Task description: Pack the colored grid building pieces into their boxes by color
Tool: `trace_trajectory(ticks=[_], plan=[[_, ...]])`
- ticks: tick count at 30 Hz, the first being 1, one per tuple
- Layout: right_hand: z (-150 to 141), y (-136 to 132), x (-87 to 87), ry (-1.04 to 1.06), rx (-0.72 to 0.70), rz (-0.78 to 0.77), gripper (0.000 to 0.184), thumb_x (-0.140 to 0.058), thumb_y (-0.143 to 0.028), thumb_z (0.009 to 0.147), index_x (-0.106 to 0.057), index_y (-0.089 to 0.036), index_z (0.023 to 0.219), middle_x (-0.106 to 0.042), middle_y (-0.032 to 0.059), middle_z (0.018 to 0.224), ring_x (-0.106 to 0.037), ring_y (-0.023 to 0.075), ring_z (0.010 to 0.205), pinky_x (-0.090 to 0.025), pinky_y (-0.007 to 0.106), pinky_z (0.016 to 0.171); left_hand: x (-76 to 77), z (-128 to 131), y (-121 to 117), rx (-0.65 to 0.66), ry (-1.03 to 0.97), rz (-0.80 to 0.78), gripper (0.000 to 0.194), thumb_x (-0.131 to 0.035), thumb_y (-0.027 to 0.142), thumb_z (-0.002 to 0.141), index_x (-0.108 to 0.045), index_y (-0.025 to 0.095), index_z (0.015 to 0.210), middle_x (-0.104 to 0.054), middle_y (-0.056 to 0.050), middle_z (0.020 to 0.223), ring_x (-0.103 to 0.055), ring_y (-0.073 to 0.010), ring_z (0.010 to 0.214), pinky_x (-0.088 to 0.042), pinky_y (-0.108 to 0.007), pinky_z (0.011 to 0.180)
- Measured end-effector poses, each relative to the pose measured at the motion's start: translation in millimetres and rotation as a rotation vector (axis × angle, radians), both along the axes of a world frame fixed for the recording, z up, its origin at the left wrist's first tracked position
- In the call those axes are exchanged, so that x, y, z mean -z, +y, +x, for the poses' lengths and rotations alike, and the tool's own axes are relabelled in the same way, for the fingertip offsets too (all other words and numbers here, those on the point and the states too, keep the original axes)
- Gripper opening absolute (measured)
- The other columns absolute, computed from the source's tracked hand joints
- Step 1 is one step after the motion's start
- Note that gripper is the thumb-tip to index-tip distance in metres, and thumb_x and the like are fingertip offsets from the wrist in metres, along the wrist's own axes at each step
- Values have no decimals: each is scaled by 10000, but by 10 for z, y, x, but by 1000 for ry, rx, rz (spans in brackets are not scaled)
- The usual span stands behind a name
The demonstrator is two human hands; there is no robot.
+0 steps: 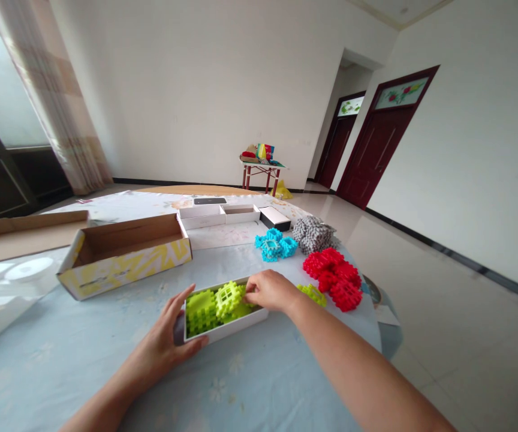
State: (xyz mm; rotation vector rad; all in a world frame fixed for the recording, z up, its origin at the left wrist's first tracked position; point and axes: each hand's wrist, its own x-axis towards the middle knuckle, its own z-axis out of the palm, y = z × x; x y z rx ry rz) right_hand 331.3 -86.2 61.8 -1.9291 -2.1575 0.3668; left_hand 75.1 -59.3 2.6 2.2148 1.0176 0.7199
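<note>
A shallow white box (241,323) lies on the light blue tablecloth and holds several lime green waffle blocks (216,303). My left hand (169,336) grips the box's left end, thumb at the front and fingers curled over the rim. My right hand (270,291) is at the box's right end, fingers pinched on a green block there. One more green block (313,294) lies on the cloth just right of my right wrist.
Red blocks (335,277), blue blocks (276,245) and grey blocks (313,234) lie in piles to the right. An open yellow-patterned cardboard box (124,267) stands at the left. Small white boxes (218,215) and a black box (274,218) sit farther back. The table's right edge (376,324) is close.
</note>
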Motion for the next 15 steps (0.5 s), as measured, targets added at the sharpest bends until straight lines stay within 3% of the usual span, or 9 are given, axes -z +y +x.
trace_trajectory(ticks=[6,10,15], plan=[[487,-113,-169,110,146,113,274,-570,-419,744,-661,-188,861,-646,19,729,-582,137,680,-379,213,578,67,-11,45,19,4,126,733,-572,386,754,-179,320,1370,-329,-70,1344,-438,-258,1182,-405,-374,958],[818,-287,-230,16,187,18,384,-617,-436,693,-629,-190,988,-655,55,879,-599,186,824,-421,250,682,110,18,55,-18,38,251,684,-586,420,728,-281,346,1336,-266,-59,1397,-381,-298,1225,-377,-425,975],[917,-453,-184,-260,172,-127,541,-624,-465,647,-581,-177,1103,-609,138,1087,-563,282,989,-424,334,787,115,38,57,17,92,287,679,-584,433,729,-279,361,1331,-243,-58,1401,-369,-313,1232,-373,-450,974]])
